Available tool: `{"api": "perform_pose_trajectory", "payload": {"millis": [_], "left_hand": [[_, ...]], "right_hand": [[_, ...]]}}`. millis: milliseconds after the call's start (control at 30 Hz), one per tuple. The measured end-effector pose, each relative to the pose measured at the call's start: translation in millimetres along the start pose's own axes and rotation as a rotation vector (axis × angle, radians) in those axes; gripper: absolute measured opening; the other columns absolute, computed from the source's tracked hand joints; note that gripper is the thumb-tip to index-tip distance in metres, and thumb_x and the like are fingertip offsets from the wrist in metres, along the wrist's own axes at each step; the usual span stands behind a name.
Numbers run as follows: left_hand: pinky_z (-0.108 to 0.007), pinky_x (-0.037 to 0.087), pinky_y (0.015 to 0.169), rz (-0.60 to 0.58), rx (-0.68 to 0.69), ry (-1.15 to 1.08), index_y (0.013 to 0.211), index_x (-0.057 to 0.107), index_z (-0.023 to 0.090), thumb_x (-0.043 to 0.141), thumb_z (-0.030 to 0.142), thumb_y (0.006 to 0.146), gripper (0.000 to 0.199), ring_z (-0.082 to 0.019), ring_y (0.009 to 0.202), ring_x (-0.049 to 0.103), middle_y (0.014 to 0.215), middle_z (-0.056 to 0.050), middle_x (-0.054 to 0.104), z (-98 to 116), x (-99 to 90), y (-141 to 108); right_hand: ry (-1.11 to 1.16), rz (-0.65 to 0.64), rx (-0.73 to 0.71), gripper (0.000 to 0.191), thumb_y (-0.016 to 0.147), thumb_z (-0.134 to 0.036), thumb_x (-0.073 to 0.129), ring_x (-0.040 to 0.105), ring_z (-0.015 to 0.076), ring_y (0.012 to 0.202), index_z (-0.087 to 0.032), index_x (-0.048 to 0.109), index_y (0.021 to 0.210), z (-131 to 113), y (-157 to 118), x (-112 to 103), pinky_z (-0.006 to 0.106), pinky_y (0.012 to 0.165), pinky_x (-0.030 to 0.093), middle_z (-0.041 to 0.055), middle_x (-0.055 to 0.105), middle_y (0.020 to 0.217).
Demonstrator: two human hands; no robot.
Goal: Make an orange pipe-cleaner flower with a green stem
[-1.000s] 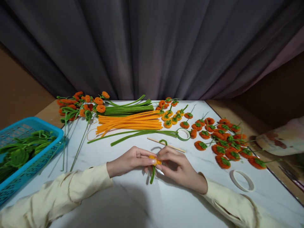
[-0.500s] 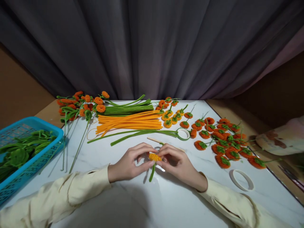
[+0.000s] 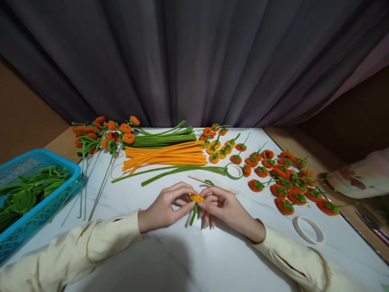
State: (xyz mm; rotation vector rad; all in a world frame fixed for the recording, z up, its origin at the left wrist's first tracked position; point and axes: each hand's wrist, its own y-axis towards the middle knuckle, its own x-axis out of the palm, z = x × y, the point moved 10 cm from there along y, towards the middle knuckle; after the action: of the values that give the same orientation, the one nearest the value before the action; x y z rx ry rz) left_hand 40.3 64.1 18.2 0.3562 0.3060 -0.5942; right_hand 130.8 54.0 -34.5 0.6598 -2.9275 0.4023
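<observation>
Between both hands is a small yellow-orange flower [image 3: 197, 198] of fuzzy stem, with a green stem [image 3: 193, 215] hanging below it. My left hand [image 3: 168, 206] pinches its left side between thumb and fingers. From the right, the thumb and index finger of my right hand [image 3: 229, 209] close on the same flower, while the other fingers hang lower. Behind the hands lies a thin wooden stick [image 3: 223, 187] with a short green piece against it. Farther back are long green stems [image 3: 182, 170] and a pile of orange stems [image 3: 165, 156].
A blue basket [image 3: 77, 172] of green leaves stands at the left. Stemmed orange flowers [image 3: 126, 128] lie at the back left, orange flower heads [image 3: 284, 206] at the right. A white tape ring [image 3: 319, 235] and a green tape roll [image 3: 234, 171] rest on the table [image 3: 194, 267].
The flower has tilted and shows a flatter profile. My right hand's lower fingers have dropped and spread below it, and the green piece by the stick shows more.
</observation>
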Motion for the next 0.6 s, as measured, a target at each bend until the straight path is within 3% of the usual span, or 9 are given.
{"api": "perform_pose_trajectory", "payload": {"millis": [600], "left_hand": [[-0.018, 0.051, 0.058, -0.013, 0.041, 0.037, 0.095, 0.062, 0.012, 0.053, 0.018, 0.083, 0.016, -0.013, 0.079, 0.059, 0.094, -0.011, 0.058, 3.8, 0.8, 0.3]], "right_hand": [[-0.033, -0.016, -0.047, 0.032, 0.076, -0.041, 0.065, 0.063, 0.0129, 0.048, -0.014, 0.052, 0.089, -2.3, -0.3, 1.5, 0.018, 0.038, 0.040, -0.0005, 0.063, 0.061]]}}
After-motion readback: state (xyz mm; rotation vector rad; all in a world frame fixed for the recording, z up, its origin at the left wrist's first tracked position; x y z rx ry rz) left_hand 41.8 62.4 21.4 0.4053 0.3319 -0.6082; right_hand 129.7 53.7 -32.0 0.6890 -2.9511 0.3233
